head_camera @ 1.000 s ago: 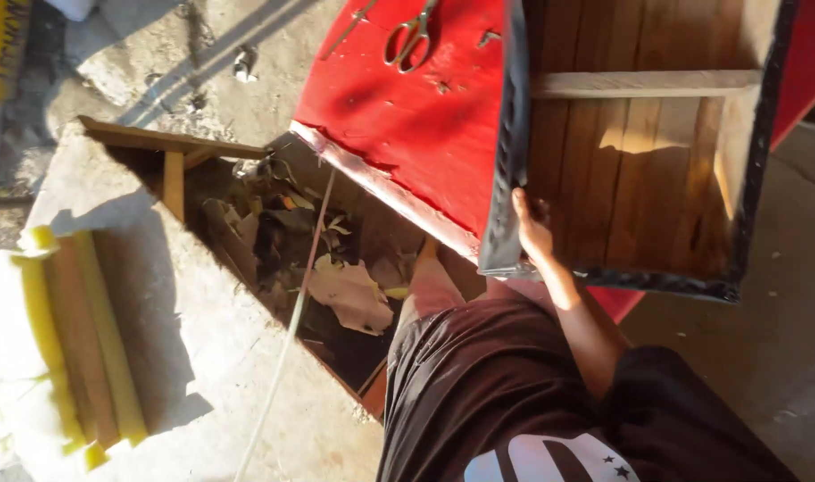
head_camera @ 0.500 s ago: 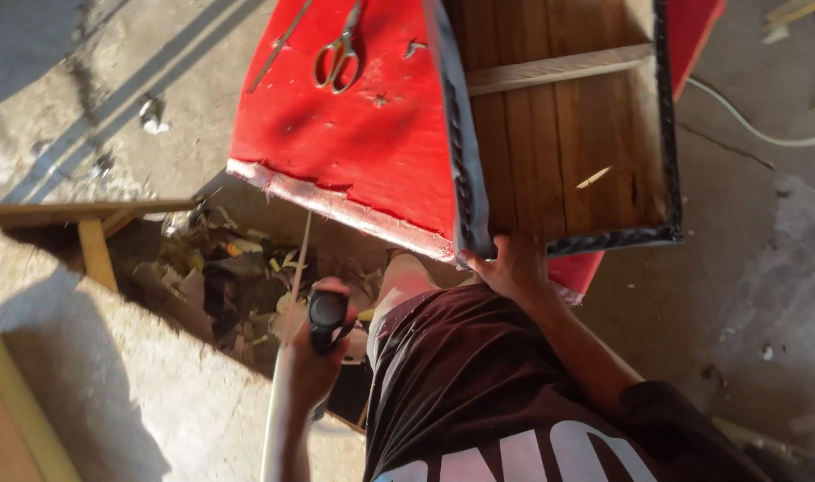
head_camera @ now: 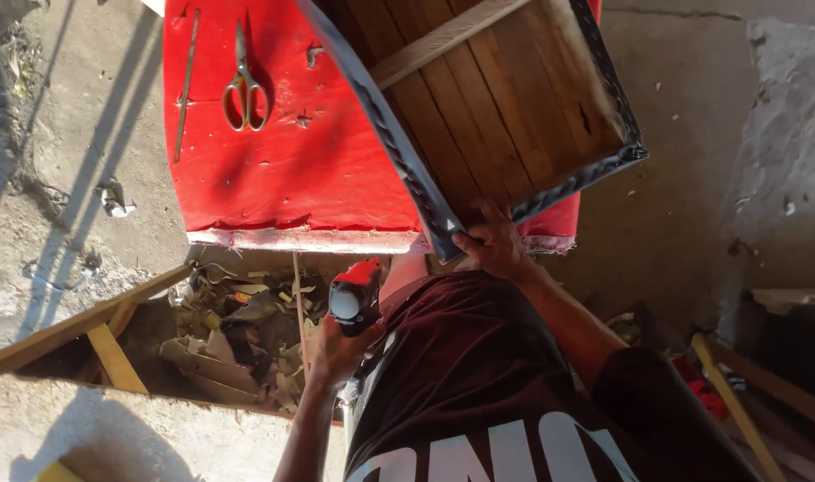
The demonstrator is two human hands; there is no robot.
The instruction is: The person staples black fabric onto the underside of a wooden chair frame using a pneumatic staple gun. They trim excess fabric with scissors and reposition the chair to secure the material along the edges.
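Observation:
My left hand [head_camera: 332, 353] is closed around a red and black power tool [head_camera: 354, 295], held upright in front of my dark shirt. My right hand [head_camera: 492, 243] grips the near corner of a wooden slat panel [head_camera: 506, 107] edged with black trim [head_camera: 399, 152]. The panel lies tilted over a red upholstered surface [head_camera: 282, 170]. Scissors [head_camera: 245, 85] and a thin metal rod [head_camera: 186, 80] rest on the red fabric, away from both hands.
A pit of scraps and torn cardboard [head_camera: 238, 339] lies below the red surface, framed by wooden beams [head_camera: 77, 326]. Concrete floor [head_camera: 693, 178] spreads to the right. More wooden sticks [head_camera: 729, 393] and clutter sit at the lower right.
My left hand came into view holding the power tool and rose toward the panel's corner. My right hand stayed on the panel, which has turned in the frame.

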